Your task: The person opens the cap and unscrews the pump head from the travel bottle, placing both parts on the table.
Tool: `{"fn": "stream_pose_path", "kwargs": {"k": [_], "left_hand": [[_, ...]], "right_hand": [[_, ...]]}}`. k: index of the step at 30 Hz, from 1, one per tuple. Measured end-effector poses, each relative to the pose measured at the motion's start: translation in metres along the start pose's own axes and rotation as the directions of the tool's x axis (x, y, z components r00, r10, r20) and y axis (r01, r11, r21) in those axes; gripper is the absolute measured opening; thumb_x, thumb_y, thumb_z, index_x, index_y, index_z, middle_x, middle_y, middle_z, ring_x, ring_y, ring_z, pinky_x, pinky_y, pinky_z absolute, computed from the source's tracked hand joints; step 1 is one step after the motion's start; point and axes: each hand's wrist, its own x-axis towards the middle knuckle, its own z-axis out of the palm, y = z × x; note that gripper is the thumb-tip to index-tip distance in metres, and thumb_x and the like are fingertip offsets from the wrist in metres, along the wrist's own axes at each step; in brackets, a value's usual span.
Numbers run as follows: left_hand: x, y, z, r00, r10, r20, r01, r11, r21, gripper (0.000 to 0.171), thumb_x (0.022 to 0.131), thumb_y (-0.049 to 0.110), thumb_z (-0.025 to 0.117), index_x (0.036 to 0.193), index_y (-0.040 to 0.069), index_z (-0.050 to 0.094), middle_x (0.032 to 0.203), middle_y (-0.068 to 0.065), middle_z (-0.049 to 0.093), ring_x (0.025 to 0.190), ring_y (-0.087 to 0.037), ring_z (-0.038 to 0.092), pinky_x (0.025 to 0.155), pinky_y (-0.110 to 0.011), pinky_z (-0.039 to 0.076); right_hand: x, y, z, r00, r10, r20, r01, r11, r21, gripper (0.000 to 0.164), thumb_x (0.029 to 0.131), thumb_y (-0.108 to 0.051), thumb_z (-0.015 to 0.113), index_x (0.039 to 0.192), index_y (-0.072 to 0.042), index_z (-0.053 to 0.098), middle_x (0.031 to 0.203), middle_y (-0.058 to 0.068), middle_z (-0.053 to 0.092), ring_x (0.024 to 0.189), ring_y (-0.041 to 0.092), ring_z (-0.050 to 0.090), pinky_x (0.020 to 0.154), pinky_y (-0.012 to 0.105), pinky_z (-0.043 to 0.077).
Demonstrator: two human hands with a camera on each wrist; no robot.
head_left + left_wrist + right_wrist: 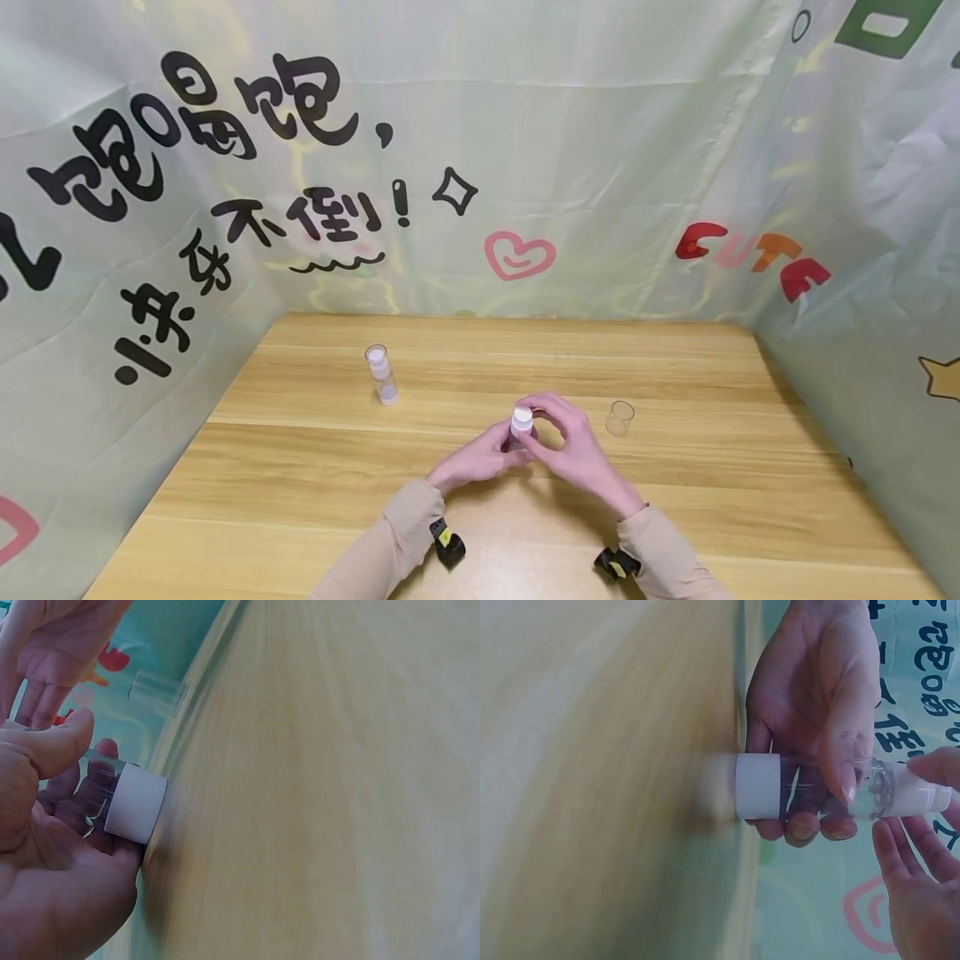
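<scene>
A small clear bottle [799, 787] with a white base [137, 804] and a white pump top [522, 418] stands between both hands, its base close to the table. Around its clear body the left hand [480, 457] curls, thumb on the near side and fingers behind. The right hand [573, 446] has its thumb and fingertips at the white pump collar [911, 787], pinching it from two sides. To the right of that hand, a clear cylindrical cap [619, 419] sits on the table.
A second pump bottle [384, 383], with its clear cap on, stands at the back left of the wooden table [315, 475]. Printed fabric walls [600, 167] enclose the table's back and sides.
</scene>
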Motion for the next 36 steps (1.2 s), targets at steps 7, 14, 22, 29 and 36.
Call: {"fn": "stream_pose_path", "kwargs": {"k": [7,14,22,29,36], "left_hand": [[0.0004,0.0007,-0.0009,1.0,0.009,0.01,-0.009,1.0,-0.002,0.045,0.099,0.007,0.059,0.142,0.003,0.048,0.131,-0.014,0.06,0.122,-0.018,0.056,0.112,-0.033,0.044],[0.0008,0.0007,-0.0001,1.0,-0.004,0.002,0.004,1.0,-0.014,0.037,0.099,0.009,0.06,0.134,0.003,0.053,0.126,-0.013,0.062,0.117,-0.012,0.057,0.107,-0.027,0.045],[0.001,0.0013,-0.0001,1.0,0.008,0.014,-0.007,0.999,-0.039,0.06,0.1,0.013,0.059,0.155,0.01,0.035,0.154,-0.012,0.047,0.137,-0.025,0.051,0.115,-0.032,0.043],[0.0016,-0.0003,0.0,1.0,0.005,0.02,-0.004,0.999,-0.043,0.05,0.1,0.014,0.059,0.147,0.005,0.044,0.144,-0.015,0.056,0.134,-0.026,0.054,0.116,-0.034,0.042],[0.0011,0.0007,0.0008,1.0,0.0,0.011,0.001,0.999,-0.052,0.059,0.099,0.012,0.06,0.153,0.01,0.038,0.157,-0.012,0.044,0.14,-0.026,0.048,0.119,-0.039,0.039]], "right_hand": [[0.0008,-0.0005,0.0016,1.0,-0.005,-0.031,0.004,1.0,-0.025,0.044,0.078,0.004,0.08,0.12,-0.001,0.065,0.11,0.011,0.069,0.098,0.017,0.066,0.093,0.027,0.059],[0.0011,-0.001,-0.0006,0.999,0.02,0.025,-0.021,0.999,0.036,0.046,0.079,0.012,0.075,0.122,0.001,0.064,0.115,0.019,0.068,0.109,0.013,0.064,0.103,0.022,0.052],[-0.0002,-0.0008,-0.0005,0.998,0.045,-0.044,-0.044,0.998,0.039,0.041,0.079,0.003,0.08,0.117,-0.002,0.066,0.106,0.012,0.068,0.099,0.01,0.064,0.094,0.024,0.057],[-0.0002,-0.0013,-0.0039,0.998,0.06,0.016,-0.062,0.992,0.108,0.045,0.079,0.011,0.076,0.121,0.001,0.064,0.114,0.017,0.067,0.108,0.005,0.063,0.101,0.022,0.054],[0.0,-0.0021,-0.0011,0.999,0.045,-0.026,-0.044,0.999,0.021,0.043,0.079,0.003,0.08,0.12,-0.002,0.065,0.108,0.011,0.067,0.1,0.01,0.064,0.092,0.028,0.059]]}}
